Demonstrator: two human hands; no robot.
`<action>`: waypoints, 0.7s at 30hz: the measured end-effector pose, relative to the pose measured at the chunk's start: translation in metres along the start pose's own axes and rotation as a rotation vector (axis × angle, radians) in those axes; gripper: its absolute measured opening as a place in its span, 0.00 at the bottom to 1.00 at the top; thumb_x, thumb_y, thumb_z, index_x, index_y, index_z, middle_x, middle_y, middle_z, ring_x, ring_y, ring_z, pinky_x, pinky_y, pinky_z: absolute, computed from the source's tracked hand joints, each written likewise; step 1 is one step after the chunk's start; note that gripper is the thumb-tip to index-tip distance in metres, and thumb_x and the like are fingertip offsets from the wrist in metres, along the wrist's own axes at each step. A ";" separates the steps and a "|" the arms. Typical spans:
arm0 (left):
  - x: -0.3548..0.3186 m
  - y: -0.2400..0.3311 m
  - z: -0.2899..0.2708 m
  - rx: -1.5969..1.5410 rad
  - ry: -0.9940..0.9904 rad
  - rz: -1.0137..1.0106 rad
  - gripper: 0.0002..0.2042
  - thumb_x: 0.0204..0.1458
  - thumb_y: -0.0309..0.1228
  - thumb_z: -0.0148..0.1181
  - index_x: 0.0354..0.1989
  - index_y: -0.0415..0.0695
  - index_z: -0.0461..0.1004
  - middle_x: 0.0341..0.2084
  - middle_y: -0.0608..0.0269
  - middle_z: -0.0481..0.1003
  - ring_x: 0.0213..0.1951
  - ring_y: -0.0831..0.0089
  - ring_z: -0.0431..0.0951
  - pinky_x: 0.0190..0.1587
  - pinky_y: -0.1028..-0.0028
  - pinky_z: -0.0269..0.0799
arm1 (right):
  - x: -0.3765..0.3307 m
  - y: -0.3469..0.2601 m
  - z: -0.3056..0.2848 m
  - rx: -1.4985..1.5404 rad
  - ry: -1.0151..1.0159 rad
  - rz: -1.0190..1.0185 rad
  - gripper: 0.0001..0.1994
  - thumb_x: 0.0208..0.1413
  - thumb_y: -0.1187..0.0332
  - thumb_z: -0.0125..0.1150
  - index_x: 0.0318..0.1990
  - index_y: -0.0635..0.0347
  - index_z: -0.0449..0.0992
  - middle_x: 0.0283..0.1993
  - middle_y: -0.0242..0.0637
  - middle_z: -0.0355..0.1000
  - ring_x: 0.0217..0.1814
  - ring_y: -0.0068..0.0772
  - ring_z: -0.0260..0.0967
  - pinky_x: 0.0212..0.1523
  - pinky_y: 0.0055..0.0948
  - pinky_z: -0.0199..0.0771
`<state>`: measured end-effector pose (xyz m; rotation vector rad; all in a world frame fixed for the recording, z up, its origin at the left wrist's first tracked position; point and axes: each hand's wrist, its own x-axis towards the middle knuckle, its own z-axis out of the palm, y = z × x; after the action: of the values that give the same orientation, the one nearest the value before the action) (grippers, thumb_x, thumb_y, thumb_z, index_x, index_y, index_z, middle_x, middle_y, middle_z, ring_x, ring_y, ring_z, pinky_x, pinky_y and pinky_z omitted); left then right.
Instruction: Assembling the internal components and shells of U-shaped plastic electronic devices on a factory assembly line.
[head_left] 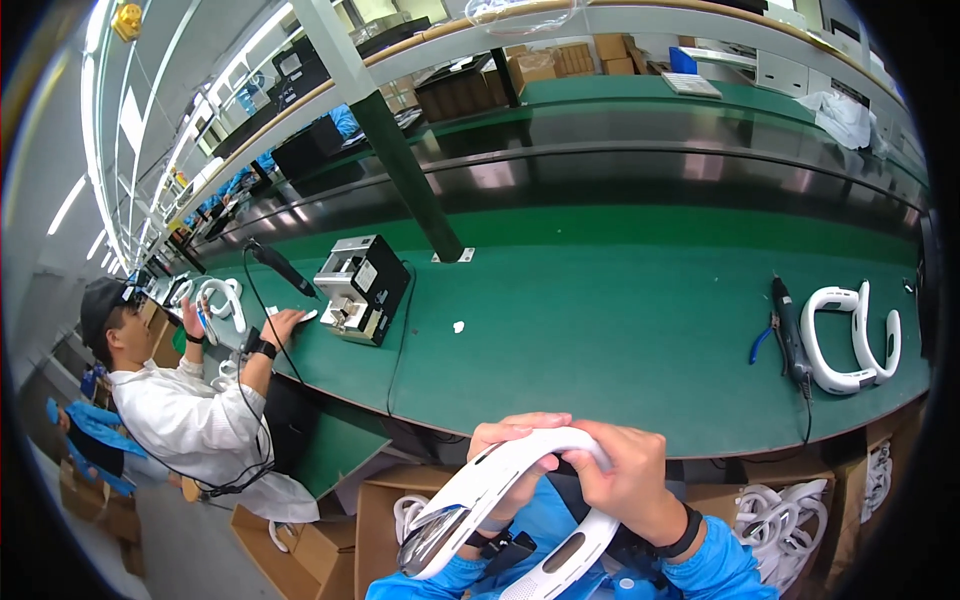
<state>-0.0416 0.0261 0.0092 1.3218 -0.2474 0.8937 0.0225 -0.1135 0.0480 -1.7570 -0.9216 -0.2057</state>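
Both my hands hold a white curved neck fan (505, 462) in front of my body, over the table's near edge. My left hand (498, 434) wraps round the upper part of one arm, with part of the palm hidden behind it. My right hand (630, 475) grips the bend, its thumb and fingers closed on the white shell. At the lower left end the shell is parted, and a dark, shiny inside shows. The other arm of the fan hangs down towards my lap, with a long dark slot in it.
On the green table (600, 330) lie another white neck fan (860, 378), an electric screwdriver (790, 335) and blue-handled pliers (763, 340). A screw feeder (362, 290) stands left of centre. Boxes of white parts (780, 525) sit below. A co-worker (185, 400) works at left.
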 end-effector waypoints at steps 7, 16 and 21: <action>-0.002 0.001 -0.006 0.074 0.075 0.052 0.26 0.48 0.39 0.71 0.45 0.44 0.58 0.43 0.51 0.75 0.44 0.56 0.80 0.49 0.57 0.80 | 0.000 0.003 0.012 0.018 0.018 0.003 0.10 0.47 0.68 0.69 0.37 0.60 0.80 0.28 0.42 0.78 0.26 0.43 0.77 0.27 0.34 0.75; 0.007 0.010 -0.003 0.091 0.092 0.036 0.23 0.49 0.34 0.72 0.43 0.44 0.61 0.37 0.53 0.77 0.41 0.56 0.81 0.46 0.57 0.81 | -0.004 0.002 0.019 0.050 0.034 0.051 0.10 0.47 0.67 0.70 0.36 0.60 0.80 0.25 0.43 0.77 0.23 0.43 0.76 0.23 0.33 0.73; 0.006 0.015 -0.019 -0.137 0.035 -0.052 0.24 0.48 0.37 0.72 0.44 0.45 0.62 0.40 0.53 0.78 0.47 0.52 0.79 0.56 0.51 0.73 | 0.001 0.022 0.006 1.154 -0.506 0.429 0.20 0.64 0.59 0.55 0.54 0.68 0.70 0.39 0.44 0.76 0.37 0.35 0.77 0.40 0.30 0.77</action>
<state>-0.0539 0.0456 0.0188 1.1798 -0.2424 0.8407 0.0361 -0.1100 0.0293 -0.8505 -0.7248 0.9212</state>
